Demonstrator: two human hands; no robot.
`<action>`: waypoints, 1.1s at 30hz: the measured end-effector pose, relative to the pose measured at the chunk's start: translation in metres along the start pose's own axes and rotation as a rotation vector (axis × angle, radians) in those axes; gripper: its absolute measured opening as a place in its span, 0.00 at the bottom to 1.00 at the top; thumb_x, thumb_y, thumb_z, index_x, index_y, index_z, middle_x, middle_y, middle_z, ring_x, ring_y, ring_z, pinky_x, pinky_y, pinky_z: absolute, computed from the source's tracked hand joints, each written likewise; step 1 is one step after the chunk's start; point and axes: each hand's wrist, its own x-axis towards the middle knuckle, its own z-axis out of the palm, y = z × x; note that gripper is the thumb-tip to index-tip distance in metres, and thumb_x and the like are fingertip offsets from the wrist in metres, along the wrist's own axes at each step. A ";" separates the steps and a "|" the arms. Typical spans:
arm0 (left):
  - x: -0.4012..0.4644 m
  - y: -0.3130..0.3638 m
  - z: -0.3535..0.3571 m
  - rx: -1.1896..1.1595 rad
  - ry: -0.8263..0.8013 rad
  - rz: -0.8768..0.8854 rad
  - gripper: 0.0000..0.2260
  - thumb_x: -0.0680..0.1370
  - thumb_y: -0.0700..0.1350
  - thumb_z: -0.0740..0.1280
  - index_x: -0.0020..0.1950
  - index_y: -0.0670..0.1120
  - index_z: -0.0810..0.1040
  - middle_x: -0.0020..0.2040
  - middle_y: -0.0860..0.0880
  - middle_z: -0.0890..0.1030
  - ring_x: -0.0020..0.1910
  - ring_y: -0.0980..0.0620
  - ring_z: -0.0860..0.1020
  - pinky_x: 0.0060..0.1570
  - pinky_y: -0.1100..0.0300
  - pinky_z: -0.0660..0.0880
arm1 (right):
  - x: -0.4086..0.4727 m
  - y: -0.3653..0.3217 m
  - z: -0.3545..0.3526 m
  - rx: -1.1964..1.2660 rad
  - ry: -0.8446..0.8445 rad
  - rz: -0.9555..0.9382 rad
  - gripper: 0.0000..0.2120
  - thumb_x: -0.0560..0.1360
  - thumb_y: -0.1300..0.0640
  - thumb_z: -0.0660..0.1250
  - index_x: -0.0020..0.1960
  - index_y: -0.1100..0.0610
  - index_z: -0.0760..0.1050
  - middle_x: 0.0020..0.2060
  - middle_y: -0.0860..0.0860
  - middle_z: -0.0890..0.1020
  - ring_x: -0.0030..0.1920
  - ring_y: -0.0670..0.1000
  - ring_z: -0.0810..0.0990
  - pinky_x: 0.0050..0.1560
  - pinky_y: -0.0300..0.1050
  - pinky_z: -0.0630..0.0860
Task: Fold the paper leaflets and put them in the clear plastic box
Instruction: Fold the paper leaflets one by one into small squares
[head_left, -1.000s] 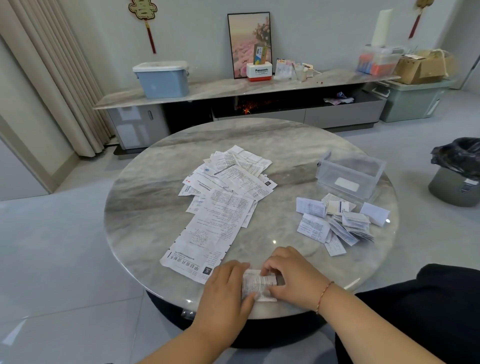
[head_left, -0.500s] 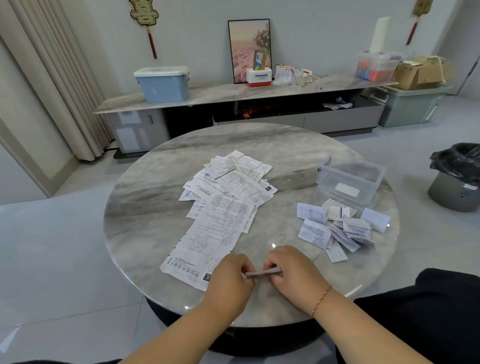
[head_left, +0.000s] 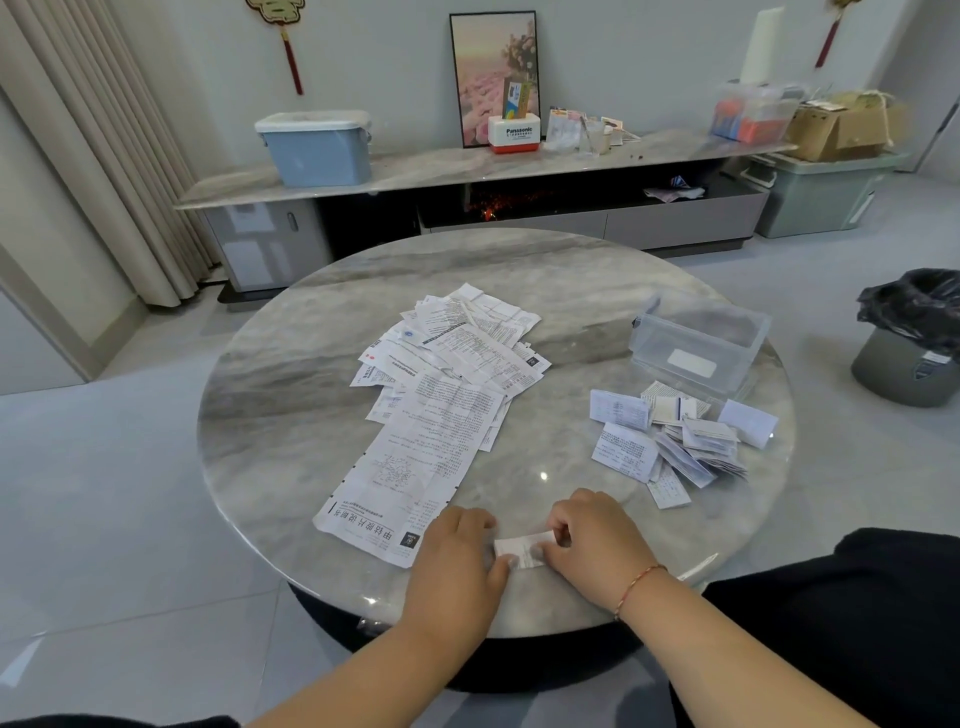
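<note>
The round table (head_left: 291, 415) is grey with wavy stripes like marble. The flat leaflets (head_left: 447, 384) are white with black print, one with a small red spot. The plastic box (head_left: 696, 343) is see-through with a white label. The bin bag (head_left: 914, 306) is black

The round grey marble-look table (head_left: 291, 415) is smooth and glossy, with small light reflections on it. The white printed paper leaflets (head_left: 447, 395) look thin, matt and creased, and the small folded paper pieces (head_left: 670, 441) are matt too. The clear plastic box (head_left: 696, 348) is transparent and a little cloudy, with smooth walls.
</note>
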 end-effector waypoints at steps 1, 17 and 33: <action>0.001 0.001 0.001 0.034 -0.019 0.016 0.14 0.74 0.52 0.68 0.57 0.50 0.73 0.53 0.54 0.70 0.54 0.55 0.69 0.53 0.68 0.64 | 0.000 -0.001 -0.001 0.004 -0.005 0.001 0.16 0.71 0.44 0.69 0.33 0.47 0.64 0.41 0.46 0.70 0.46 0.48 0.69 0.40 0.37 0.63; 0.011 0.008 -0.006 0.085 -0.158 -0.007 0.12 0.75 0.52 0.67 0.56 0.51 0.73 0.52 0.52 0.73 0.50 0.54 0.73 0.49 0.63 0.69 | -0.003 -0.016 -0.013 0.135 -0.179 -0.055 0.14 0.71 0.54 0.69 0.54 0.49 0.69 0.44 0.44 0.73 0.47 0.47 0.74 0.46 0.38 0.68; 0.028 0.037 -0.046 -0.623 -0.090 -0.290 0.06 0.77 0.36 0.65 0.42 0.43 0.79 0.29 0.48 0.80 0.26 0.56 0.78 0.30 0.62 0.77 | -0.001 -0.013 -0.050 0.370 -0.043 0.003 0.09 0.74 0.57 0.66 0.35 0.53 0.75 0.28 0.45 0.77 0.27 0.39 0.75 0.30 0.30 0.68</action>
